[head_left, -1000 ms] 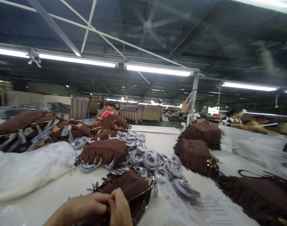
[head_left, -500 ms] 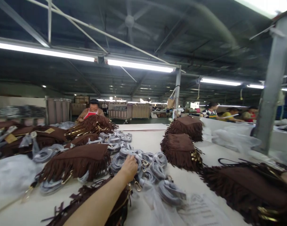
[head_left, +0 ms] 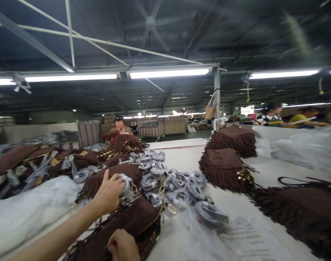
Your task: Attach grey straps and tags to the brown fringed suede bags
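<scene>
My left hand is closed on a coiled strap wrapped in thin plastic, its gold clasp hanging toward the right. It is above a brown fringed bag on the table. My right hand is low in the picture, fingers curled against a nearer brown bag with a gold zip along its edge. Part of that hand is cut off by the bottom edge. Just right of both hands lies a pile of grey, plastic-wrapped coiled straps with gold clasps.
Stacked fringed bags stand across the white table, and another large fringed bag lies at right. White plastic wrapping bulges at left; a clear printed bag lies in front. A co-worker is at the far end.
My left hand has come back and left from the strap pile, now with a strap in it. My right hand has come onto the near bag. The view has swung left.
</scene>
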A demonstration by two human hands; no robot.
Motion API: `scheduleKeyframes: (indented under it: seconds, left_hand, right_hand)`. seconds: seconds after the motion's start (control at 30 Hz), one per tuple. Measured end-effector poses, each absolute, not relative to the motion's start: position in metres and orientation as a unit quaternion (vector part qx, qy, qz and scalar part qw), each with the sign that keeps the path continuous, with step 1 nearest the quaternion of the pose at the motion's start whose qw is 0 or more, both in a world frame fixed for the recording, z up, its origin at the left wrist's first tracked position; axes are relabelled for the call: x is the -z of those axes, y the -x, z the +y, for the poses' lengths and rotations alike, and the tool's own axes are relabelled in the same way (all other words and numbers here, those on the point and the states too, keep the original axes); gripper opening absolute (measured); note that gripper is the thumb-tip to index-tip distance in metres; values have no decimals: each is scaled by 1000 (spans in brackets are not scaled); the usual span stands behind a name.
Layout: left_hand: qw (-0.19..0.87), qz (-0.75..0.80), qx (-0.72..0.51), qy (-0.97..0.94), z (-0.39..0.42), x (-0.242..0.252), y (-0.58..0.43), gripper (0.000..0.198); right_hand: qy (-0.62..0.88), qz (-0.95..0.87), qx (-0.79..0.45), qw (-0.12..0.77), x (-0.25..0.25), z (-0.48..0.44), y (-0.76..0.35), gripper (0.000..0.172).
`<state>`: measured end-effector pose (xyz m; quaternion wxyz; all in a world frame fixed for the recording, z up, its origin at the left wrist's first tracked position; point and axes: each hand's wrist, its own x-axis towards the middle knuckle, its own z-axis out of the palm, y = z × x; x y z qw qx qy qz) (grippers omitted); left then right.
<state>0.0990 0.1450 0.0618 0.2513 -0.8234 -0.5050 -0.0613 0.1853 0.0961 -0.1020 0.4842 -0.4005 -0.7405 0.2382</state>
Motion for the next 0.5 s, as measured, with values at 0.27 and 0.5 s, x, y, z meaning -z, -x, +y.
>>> scheduleKeyframes:
  seconds: [0.27, 0.5]
  left_hand:
    - [-45, -648, 10, 760, 81, -36, -10, 26]
    - [-27, -695, 88, 713, 131, -19, -20, 36]
  right_hand:
    - [345, -759, -280, 475, 77, 78, -208, 20]
    - [330, -762, -311, 463, 76, 80, -209, 15]
